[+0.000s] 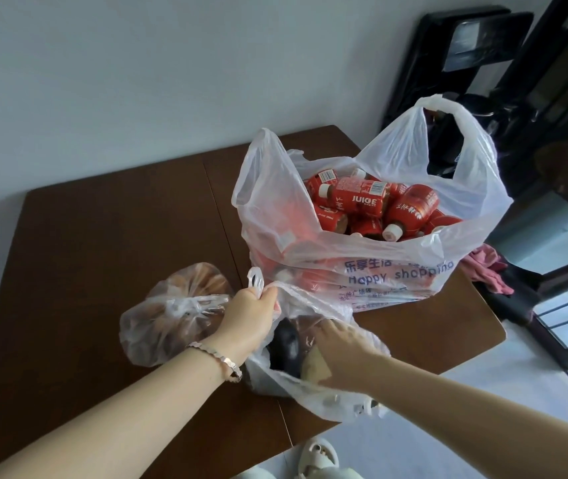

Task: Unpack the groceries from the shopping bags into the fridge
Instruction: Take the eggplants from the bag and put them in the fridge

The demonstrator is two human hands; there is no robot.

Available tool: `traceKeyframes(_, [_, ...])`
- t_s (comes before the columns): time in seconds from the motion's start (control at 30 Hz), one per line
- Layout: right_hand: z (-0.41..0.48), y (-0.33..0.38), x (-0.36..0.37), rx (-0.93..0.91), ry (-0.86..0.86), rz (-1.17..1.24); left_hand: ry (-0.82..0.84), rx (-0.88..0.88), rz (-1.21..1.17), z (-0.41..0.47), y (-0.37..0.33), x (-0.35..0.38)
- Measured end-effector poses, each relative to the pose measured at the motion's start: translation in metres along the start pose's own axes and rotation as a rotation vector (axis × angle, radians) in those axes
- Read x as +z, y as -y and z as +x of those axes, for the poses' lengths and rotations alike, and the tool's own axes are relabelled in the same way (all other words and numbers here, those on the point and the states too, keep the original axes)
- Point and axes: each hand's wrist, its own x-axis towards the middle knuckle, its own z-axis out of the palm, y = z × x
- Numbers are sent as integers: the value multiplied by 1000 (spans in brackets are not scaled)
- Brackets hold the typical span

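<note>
Surface: dark brown wooden table, against a plain white wall, is being used to bear three bags.
Left hand: one handle of a small white translucent plastic bag is being gripped by curled fingers and held up, so the mouth is being kept open; a rose-gold bracelet is being worn at the wrist.
Right hand: it is being held inside the small bag's mouth, over a pale yellowish item; whether anything is being grasped cannot be told.
Between the hands: a dark purple aubergine is being kept in the small bag.
Beyond the hands: red-labelled juice bottles are being held in a large white plastic shopping bag with blue print, standing open and touching the small bag.
Left of the left hand: brown round buns are being kept in a knotted clear plastic bag.
</note>
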Motion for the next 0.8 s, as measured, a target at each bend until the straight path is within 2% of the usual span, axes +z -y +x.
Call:
traceKeyframes(0.1, [10, 6, 18, -28, 112, -151, 8, -40, -25, -3, 5, 1])
traceKeyframes(0.2, [11, 3, 21, 50, 182, -113, 10, -62, -6, -6, 8, 2])
traceKeyframes(0.4, [6, 14, 39, 25, 177, -170, -9, -71, -15, -4, 11, 5])
traceKeyframes(0.47, [5, 8, 36, 42, 210, -50, -16, -72, 3, -3, 11, 5])
traceKeyframes(0.53, [3, -1, 32, 59, 222, 184, -19, -79, 39, -1, 12, 2])
traceKeyframes(0.6, [-5, -6, 17, 41, 185, 347, 1, -112, 44, 3, 13, -1])
traceKeyframes(0.8, [-32, -1, -70, -142, 59, 453, 9, -307, -210, 33, 4, -22])
